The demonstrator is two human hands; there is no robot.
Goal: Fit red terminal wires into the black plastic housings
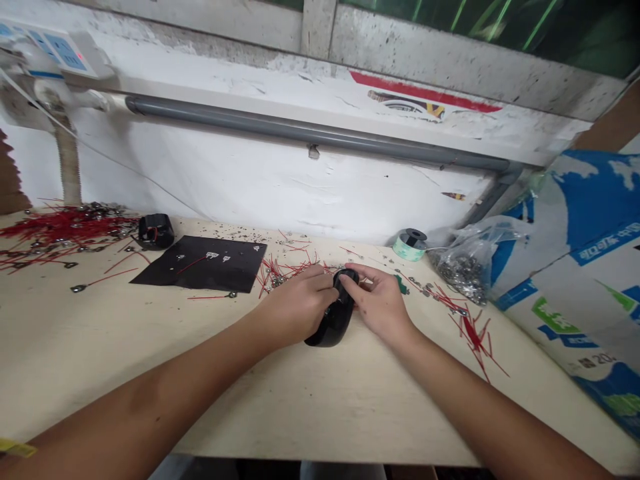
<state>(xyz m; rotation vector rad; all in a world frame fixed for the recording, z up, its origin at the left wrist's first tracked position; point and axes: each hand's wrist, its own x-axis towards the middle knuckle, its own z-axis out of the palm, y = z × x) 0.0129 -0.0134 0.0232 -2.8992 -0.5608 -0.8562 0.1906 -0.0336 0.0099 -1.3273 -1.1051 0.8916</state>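
We note right hand (384,301) grasping black casing (334,327), left hand (300,303) clenched against it (contents hidden) — uneven pressure may tip it.

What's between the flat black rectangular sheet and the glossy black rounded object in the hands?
Head view: scattered thin red wires with small silvery metal pieces, plus the left hand, which touches the object.

The sheet (220,273) lies left of the held object (330,328), bag (463,267) right.
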